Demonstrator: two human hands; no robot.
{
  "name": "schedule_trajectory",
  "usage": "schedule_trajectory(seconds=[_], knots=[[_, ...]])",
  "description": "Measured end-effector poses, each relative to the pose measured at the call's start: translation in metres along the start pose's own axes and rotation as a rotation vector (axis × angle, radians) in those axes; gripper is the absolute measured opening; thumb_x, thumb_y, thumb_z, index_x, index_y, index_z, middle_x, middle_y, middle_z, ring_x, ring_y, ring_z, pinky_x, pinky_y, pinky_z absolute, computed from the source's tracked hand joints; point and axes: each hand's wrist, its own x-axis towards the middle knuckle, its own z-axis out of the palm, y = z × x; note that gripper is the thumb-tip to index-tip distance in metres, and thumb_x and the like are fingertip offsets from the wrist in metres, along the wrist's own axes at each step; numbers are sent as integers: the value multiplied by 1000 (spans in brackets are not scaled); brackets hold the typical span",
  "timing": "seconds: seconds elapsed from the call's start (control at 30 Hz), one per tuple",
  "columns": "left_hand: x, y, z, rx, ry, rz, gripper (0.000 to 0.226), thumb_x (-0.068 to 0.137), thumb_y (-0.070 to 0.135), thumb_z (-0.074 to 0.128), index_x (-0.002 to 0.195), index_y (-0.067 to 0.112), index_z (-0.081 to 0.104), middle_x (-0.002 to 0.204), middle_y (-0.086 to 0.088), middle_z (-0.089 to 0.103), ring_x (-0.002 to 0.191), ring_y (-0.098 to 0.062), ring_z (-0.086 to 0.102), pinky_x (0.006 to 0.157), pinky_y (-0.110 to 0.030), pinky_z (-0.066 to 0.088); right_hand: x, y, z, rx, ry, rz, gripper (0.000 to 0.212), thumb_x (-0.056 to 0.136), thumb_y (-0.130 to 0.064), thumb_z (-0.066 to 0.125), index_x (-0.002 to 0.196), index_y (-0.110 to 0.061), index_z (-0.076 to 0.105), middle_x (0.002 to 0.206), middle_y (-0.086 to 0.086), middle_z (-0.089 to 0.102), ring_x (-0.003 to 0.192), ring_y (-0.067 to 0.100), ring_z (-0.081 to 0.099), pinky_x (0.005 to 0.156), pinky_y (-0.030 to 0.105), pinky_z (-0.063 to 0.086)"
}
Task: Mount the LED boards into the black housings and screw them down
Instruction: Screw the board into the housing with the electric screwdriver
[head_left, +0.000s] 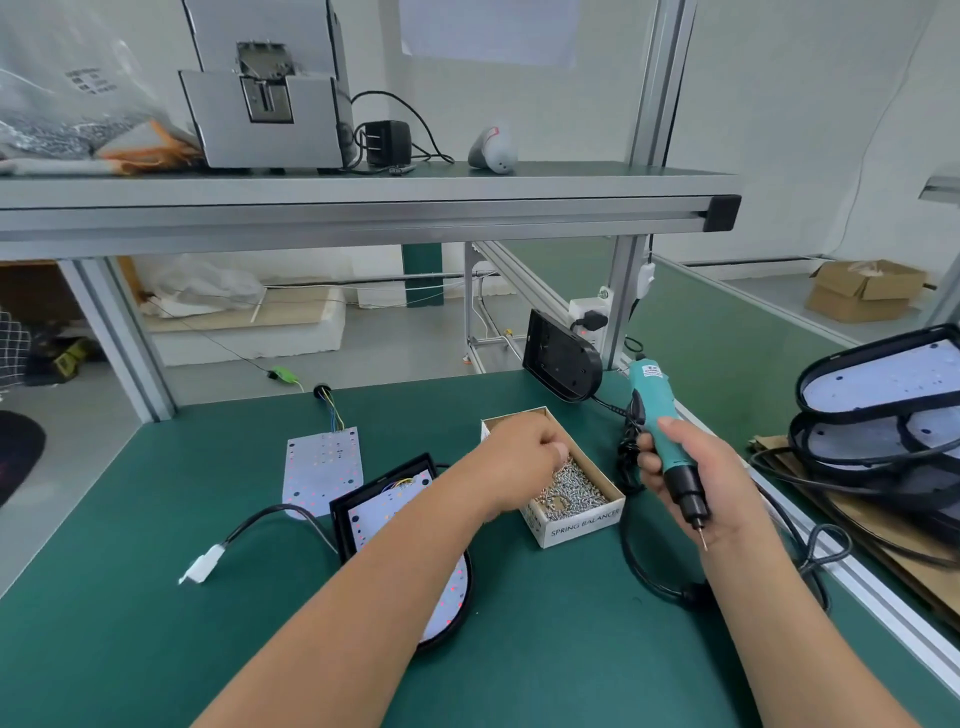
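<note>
digging curled left hand (524, 457) into screws (571, 486), catch unclear. gripping screwdriver (662, 431) in right hand (696, 478). yet to fasten seated led board (387, 506)

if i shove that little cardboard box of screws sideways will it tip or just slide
Probably slides: the box is low and wide and sits flat on the green mat. It likely feels heavy for its size, since a thick pile of metal screws fills its near end. Its top is open, so a sharp shove could scatter some.
</note>
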Motion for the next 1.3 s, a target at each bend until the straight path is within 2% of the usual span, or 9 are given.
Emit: schedule_trajectory(seconds=[0.13, 0.23, 0.43, 0.53, 0.7, 0.83, 1.03, 1.17, 1.3], knots=[[-21, -8, -20, -632, -82, -81, 15, 109, 14, 55, 96, 12, 61, 83, -2, 55, 69, -12, 49, 58, -22, 50, -2, 4, 8, 42, 9, -7, 9, 101, -16, 58, 105, -7, 56, 78, 6, 60, 54, 15, 52, 45, 22, 46], [-41, -18, -40, -1029, -156, -128, 11, 110, 11, 53, 101, 9, 59, 82, -3, 57, 69, -12, 51, 56, -20, 50, -3, 8, 14, 89, 9, -16, 16, 98, -19, 63, 105, -9, 53, 76, 4, 57, 55, 15, 51, 45, 22, 45], [-80, -55, -63, -1418, -163, -261, 10, 101, 14, 56, 92, 10, 59, 84, -5, 56, 66, -13, 48, 47, -18, 42, -12, 16, 33, 96, 44, -16, 25, 100, -37, 66, 103, -14, 55, 76, 1, 58, 58, 15, 54, 45, 22, 47], [-96, -74, -66, -1441, -110, -312, 6, 97, 8, 56, 91, 9, 55, 83, -7, 55, 58, -11, 40, 38, -16, 31, -19, 22, 51, 157, 99, -34, 25, 98, -36, 70, 101, -13, 59, 78, 2, 62, 61, 15, 59, 49, 23, 52], [-111, -94, -69, -1326, 2, -326, 9, 100, 6, 51, 92, 7, 54, 82, -10, 57, 56, -11, 36, 38, -16, 28, -31, 31, 80, 288, 109, -98, 27, 92, -22, 76, 106, -10, 57, 80, 5, 64, 67, 17, 64, 56, 26, 56], [-115, -102, -71, -1233, 36, -301, 5, 102, 7, 57, 98, 5, 56, 86, -10, 60, 56, -11, 39, 40, -17, 29, -37, 30, 106, 328, 61, -107, 26, 89, -17, 78, 104, -12, 57, 77, 4, 61, 62, 15, 59, 53, 25, 53], [-117, -110, -69, -1189, 31, -236, 5, 102, 6, 63, 104, 1, 63, 97, -14, 69, 60, -10, 48, 45, -18, 38, -40, 31, 145, 449, -25, -94, 30, 94, -29, 70, 119, -13, 66, 76, 2, 54, 62, 15, 51, 58, 25, 48], [-118, -112, -70, -1193, 31, -212, 14, 102, 4, 62, 90, 4, 70, 94, -14, 67, 60, -11, 49, 44, -18, 38, -37, 32, 167, 498, -47, -84, 18, 92, -25, 73, 103, -16, 62, 75, 0, 53, 64, 15, 51, 59, 25, 48], [-119, -111, -67, -1142, 1, -197, 10, 103, 6, 63, 93, 5, 67, 91, -11, 65, 60, -10, 48, 44, -18, 37, -35, 35, 172, 570, -39, -77, 16, 90, -23, 73, 99, -16, 62, 73, -3, 50, 63, 14, 49, 59, 25, 46]])
